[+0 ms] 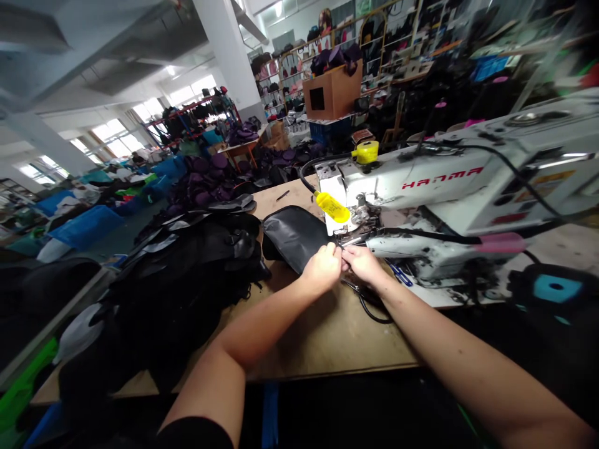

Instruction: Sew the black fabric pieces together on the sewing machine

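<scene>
My left hand (322, 267) and my right hand (362, 262) meet fingertip to fingertip just in front of the needle area of a white sewing machine (421, 181). Both are closed in a pinch on the near edge of a black fabric piece (292, 234) that lies on the wooden table (322, 337) and runs under the machine's head. A thin black strap or cord (372, 312) loops on the table below my right wrist. A yellow tag (333, 207) hangs by the needle.
A big heap of black fabric pieces (187, 262) fills the table's left side. A yellow thread spool (365, 151) sits on the machine. A cardboard box (333, 92), racks of bags and blue bins stand behind. A dark object with a blue patch (555, 288) lies at right.
</scene>
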The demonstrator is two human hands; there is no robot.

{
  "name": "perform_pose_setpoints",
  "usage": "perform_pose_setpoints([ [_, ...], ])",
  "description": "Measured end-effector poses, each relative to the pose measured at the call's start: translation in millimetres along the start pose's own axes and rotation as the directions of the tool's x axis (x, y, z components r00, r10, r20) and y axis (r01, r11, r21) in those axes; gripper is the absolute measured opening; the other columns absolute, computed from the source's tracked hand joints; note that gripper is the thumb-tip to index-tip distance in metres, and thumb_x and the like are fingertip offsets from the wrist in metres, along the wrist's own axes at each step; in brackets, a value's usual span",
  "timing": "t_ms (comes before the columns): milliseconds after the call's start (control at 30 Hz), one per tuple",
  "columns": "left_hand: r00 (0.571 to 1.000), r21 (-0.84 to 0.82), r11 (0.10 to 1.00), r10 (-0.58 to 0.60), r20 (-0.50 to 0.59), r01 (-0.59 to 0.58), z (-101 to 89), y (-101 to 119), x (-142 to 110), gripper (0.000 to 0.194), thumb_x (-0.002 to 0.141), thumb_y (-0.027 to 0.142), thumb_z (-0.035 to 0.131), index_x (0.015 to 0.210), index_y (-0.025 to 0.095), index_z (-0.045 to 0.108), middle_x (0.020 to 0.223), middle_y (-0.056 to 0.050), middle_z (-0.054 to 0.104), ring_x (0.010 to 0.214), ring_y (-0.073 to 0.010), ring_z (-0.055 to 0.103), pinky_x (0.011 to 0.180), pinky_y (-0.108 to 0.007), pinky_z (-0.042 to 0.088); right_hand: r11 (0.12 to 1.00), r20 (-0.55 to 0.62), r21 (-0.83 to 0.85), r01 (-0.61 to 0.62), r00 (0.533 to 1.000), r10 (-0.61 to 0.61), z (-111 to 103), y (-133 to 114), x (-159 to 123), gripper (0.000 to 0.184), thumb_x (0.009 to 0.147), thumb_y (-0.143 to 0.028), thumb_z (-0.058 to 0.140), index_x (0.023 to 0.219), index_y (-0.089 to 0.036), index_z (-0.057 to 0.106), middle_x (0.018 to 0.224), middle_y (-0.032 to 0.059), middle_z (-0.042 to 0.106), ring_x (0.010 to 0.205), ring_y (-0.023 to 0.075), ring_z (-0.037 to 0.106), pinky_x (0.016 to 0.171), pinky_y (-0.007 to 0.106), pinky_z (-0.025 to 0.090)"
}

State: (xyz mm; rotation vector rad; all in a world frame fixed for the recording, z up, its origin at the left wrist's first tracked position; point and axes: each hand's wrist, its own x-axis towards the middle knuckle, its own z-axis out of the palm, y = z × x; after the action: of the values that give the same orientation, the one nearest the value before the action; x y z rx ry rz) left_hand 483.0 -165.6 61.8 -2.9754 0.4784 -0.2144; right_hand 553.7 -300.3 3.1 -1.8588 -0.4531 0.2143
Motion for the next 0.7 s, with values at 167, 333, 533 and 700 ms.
perform_pose_setpoints([
  [167, 0.992, 0.155, 0.98, 0.122, 0.014, -0.123, -2.0, -14, -26, 0.03, 0.101, 0.015, 0.036, 0.12, 0.005, 0.057, 0.102, -0.014, 0.059, 0.093, -0.0253, 0.058, 0.077, -0.035, 0.047, 0.999, 0.086, 0.05, 0.003, 0.996, -0.008, -4, -1, -7, 0.022, 0.086, -0.035, 0.048, 0.074, -0.02, 0.06, 0.073, 0.0076, 0.072, 0.061, 0.0188, 0.064, 0.059, 0.029, 0.051],
  [333, 0.955, 0.155, 0.944, 0.28, 0.1, -0.293, -16.7, -36, -24, 0.033, 0.101, 0.013, 0.031, 0.109, 0.007, 0.063, 0.099, -0.014, 0.061, 0.093, -0.025, 0.059, 0.08, -0.036, 0.046, 0.963, -0.16, -0.27, 0.007, 0.986, -0.052, 7, -7, -13, 0.02, 0.085, -0.036, 0.055, 0.079, -0.021, 0.065, 0.071, 0.0071, 0.069, 0.07, 0.0225, 0.062, 0.068, 0.031, 0.043],
  [533, 0.938, 0.129, 0.932, 0.325, 0.12, -0.339, -29.8, -44, -12, 0.038, 0.102, 0.015, 0.029, 0.126, 0.008, 0.058, 0.103, -0.012, 0.064, 0.087, -0.0217, 0.061, 0.077, -0.032, 0.046, 0.981, -0.307, -0.189, -0.031, 0.951, -0.029, 25, -6, -15, 0.028, 0.089, -0.04, 0.05, 0.068, -0.022, 0.057, 0.069, 0.0078, 0.066, 0.067, 0.0226, 0.06, 0.067, 0.032, 0.04],
  [700, 0.925, -0.014, 0.952, 0.302, 0.232, -0.307, -37.4, -41, -2, 0.028, 0.097, 0.015, 0.043, 0.115, 0.012, 0.064, 0.1, -0.009, 0.066, 0.077, -0.0186, 0.063, 0.07, -0.028, 0.048, 0.983, -0.252, 0.171, -0.073, 0.961, 0.116, 38, -1, -12, 0.027, 0.086, -0.042, 0.046, 0.068, -0.023, 0.053, 0.069, 0.0069, 0.068, 0.064, 0.0204, 0.063, 0.063, 0.031, 0.05],
])
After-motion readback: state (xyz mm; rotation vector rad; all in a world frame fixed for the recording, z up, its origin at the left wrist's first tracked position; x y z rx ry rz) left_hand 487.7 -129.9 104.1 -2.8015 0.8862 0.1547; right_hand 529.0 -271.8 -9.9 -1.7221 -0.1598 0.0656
